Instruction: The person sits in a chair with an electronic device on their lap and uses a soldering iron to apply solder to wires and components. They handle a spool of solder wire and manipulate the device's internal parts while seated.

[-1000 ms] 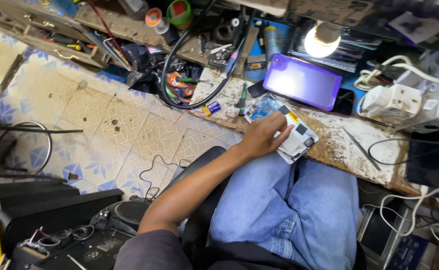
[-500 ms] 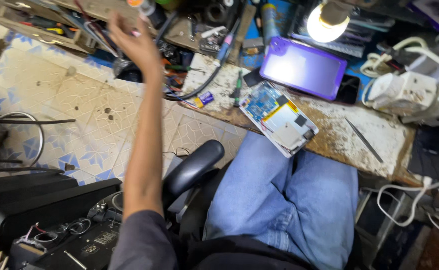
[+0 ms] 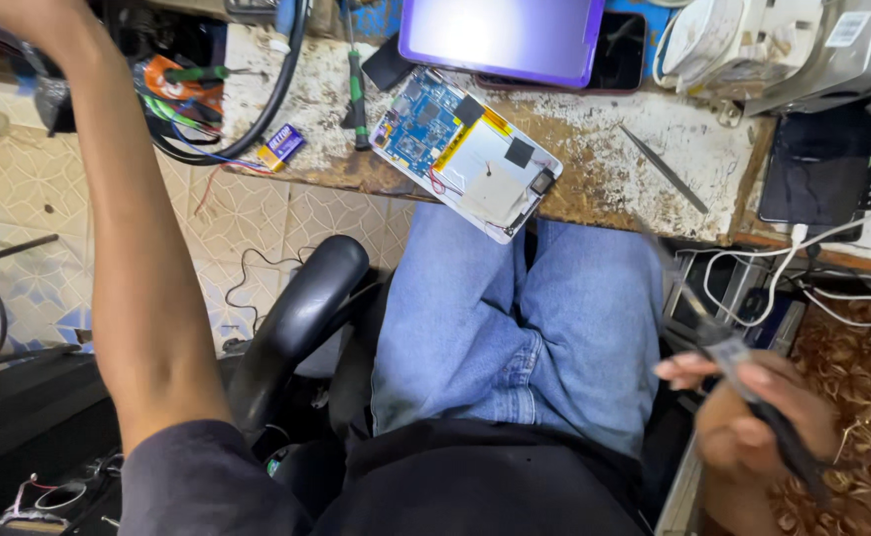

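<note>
The right hand (image 3: 753, 417) grips a thin dark tool (image 3: 768, 412). The left hand's grip cannot be seen. The open white tablet (image 3: 467, 151) overhangs the bench (image 3: 614, 184) edge; a knock might drop it.

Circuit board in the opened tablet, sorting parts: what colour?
Blue, on the circuit board, head view.

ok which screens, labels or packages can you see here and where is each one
Tablet screen: top centre of the bench, rounded rectangle, glowing violet with a purple rim.
Dark phone: partly under the tablet's right edge, black glass.
Small battery: left on the bench edge, blue-purple block with an orange band.
White label: on the grey box at top right, small rectangle with dark print.
</note>
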